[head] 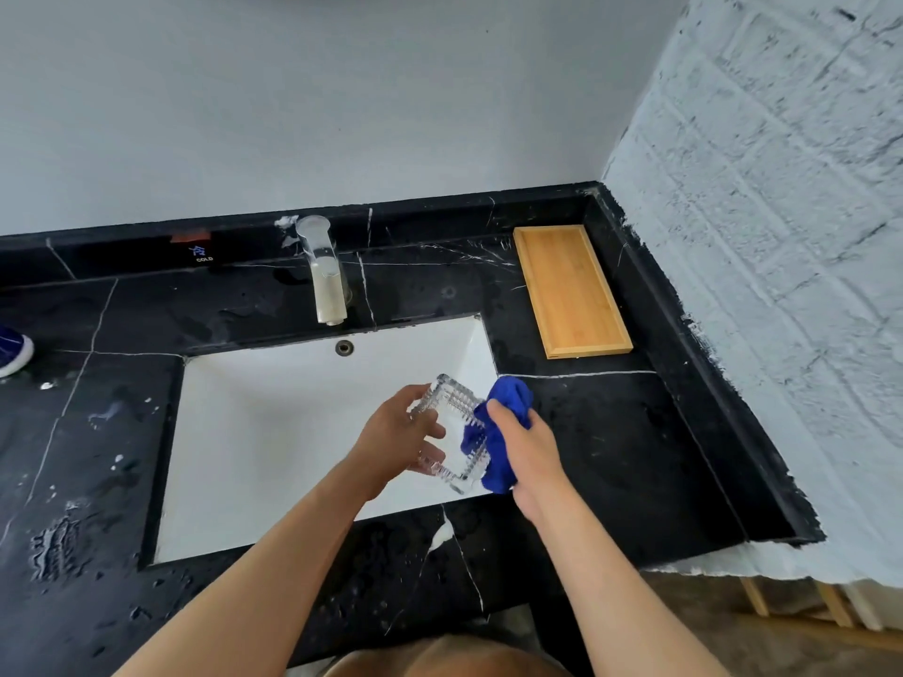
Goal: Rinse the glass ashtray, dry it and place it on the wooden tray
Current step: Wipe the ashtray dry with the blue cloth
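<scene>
Two hands, glass ashtray (452,432) tilted, seemingly opening right, blue cloth (503,432)

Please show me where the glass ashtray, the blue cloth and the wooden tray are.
glass ashtray (442,398): head view, on its ribbed upper wall.
blue cloth (510,393): head view, on the bunched top fold.
wooden tray (569,290): head view, on its bare floor.

L hand (398,434): grips glass ashtray (452,432) over sink (273,432)
R hand (525,452): presses blue cloth (498,432) against it
Wooden tray (569,290): on counter, far R
</scene>
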